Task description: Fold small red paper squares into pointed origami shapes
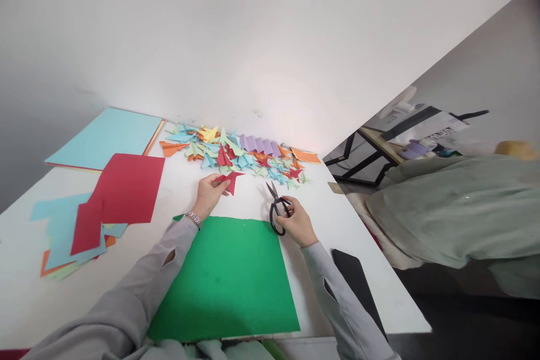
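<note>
Between the fingers of my left hand [210, 196] is a small folded red paper plane [233, 181], its pointed end toward the right. My right hand [298, 222] grips black-handled scissors [278, 208] by their loops. The blades point up and away from me, slightly parted, with nothing between them. Below both hands lies a large green sheet [228, 281] near the table's front edge. Just beyond my hands spreads a heap of small folded paper pieces [236, 152] in several colours, many shaped like planes.
On the left are a stack of large light-blue sheets [105, 135], a red sheet [133, 188] and loose paper offcuts [67, 230]. A purple pleated strip [259, 145] and an orange pad [306, 155] lie at the back. A dark flat object [356, 275] is beside my right forearm. Another person [455, 208] is at right.
</note>
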### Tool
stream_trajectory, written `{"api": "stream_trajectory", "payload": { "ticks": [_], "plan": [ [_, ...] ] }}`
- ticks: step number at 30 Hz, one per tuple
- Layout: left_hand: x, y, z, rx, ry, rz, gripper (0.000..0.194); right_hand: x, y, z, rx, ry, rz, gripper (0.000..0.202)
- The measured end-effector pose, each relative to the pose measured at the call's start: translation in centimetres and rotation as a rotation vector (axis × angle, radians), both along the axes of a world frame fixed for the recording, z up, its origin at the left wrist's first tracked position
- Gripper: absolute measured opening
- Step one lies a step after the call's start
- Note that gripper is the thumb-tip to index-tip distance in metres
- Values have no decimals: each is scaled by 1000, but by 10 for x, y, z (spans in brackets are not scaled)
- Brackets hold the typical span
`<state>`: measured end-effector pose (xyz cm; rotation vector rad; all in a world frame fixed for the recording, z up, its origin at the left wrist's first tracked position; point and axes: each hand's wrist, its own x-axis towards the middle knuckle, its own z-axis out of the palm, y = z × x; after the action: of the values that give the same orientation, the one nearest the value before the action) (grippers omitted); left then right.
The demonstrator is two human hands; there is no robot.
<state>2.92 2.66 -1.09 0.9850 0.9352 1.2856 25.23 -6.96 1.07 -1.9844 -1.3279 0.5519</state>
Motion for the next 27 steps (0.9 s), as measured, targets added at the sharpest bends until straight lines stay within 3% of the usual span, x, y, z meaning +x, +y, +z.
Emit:
{"api": "stream_trajectory", "payload": {
  "ticks": [4,8,12,20,27],
  "plan": [
    [0,-2,1,1,-43,-16,32,-41,-15,4,-84,767,99,53],
    [-1,-3,3,-37,-88,-22,34,-75,-23,-3,-146,1013,124,50],
    [0,-4,5,-67,-136,-43,35,-88,-21,-10,-127,1022,145,50],
    [0,-4,5,-69,-128,-52,33,-100,-23,-3,-82,919,163,44],
    [-1,-4,6,-51,-114,-53,33,-100,-22,-8,-81,868,167,45]
  ]
}}
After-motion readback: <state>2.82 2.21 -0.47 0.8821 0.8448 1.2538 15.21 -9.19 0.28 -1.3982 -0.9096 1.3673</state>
